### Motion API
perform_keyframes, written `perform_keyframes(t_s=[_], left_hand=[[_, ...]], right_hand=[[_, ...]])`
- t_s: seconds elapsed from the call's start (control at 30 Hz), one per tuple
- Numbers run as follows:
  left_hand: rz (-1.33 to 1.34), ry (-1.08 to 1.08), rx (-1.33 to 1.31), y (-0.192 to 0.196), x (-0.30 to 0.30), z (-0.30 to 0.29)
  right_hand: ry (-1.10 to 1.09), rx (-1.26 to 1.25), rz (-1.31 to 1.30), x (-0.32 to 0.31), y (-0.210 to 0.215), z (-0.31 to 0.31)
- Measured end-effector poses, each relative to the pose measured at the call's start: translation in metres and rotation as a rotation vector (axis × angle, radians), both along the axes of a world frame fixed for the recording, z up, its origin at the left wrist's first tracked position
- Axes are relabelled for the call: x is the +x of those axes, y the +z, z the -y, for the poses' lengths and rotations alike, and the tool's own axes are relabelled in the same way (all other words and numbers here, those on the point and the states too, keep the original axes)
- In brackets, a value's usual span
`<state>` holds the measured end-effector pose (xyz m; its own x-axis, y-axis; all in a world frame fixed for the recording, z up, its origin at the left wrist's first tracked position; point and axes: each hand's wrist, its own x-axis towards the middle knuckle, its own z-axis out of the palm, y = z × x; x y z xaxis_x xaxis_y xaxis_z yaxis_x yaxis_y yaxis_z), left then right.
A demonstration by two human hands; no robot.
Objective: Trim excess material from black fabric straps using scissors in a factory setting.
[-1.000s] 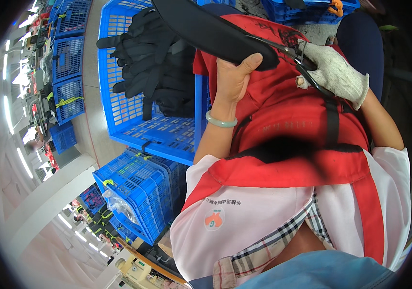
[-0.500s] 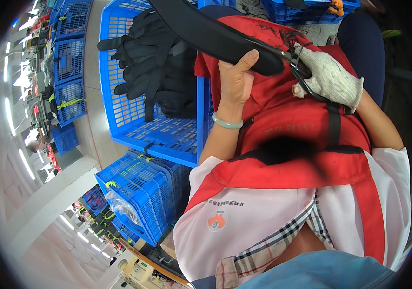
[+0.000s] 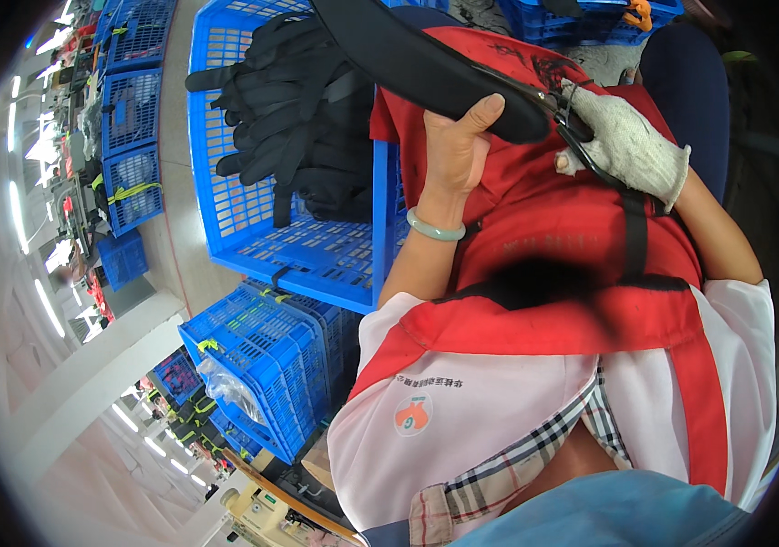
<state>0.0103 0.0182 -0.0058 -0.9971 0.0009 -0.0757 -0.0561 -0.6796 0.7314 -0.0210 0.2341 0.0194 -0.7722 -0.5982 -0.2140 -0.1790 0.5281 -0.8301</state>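
My left hand [image 3: 458, 150], bare with a pale bangle at the wrist, grips a long curved black padded strip [image 3: 417, 68] close to its rounded end, thumb on top. The strip runs up to the far edge of the view. My right hand [image 3: 625, 141], in a white knit glove, is closed round a pair of scissors [image 3: 581, 150] with black handles. The blades lie along the strip's far edge, near its rounded end; whether they touch it I cannot tell. Dark thread scraps [image 3: 544, 66] cling to the red apron [image 3: 535, 214] over my lap.
To my left stands a blue plastic crate [image 3: 294, 278] with a heap of similar black strips [image 3: 294, 118]. More blue crates [image 3: 257, 365] are stacked nearer, with clear plastic on one. Another blue crate [image 3: 581, 35] stands beyond my knees. A row of crates [image 3: 130, 118] lines the far-left aisle.
My left hand and the black strip have shifted slightly to the right. The scissors' blades have moved a little along the strip's edge and look more closed.
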Motion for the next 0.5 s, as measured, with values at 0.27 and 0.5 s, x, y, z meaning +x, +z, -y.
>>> perform_keyframes(t_s=[0.27, 0.5], left_hand=[[0.054, 0.030, 0.129, -0.002, -0.011, 0.017], [0.011, 0.026, 0.057, -0.010, -0.015, 0.022]], right_hand=[[0.021, 0.056, -0.092, 0.001, 0.003, 0.000], [0.121, -0.002, -0.151, 0.000, -0.003, -0.016]])
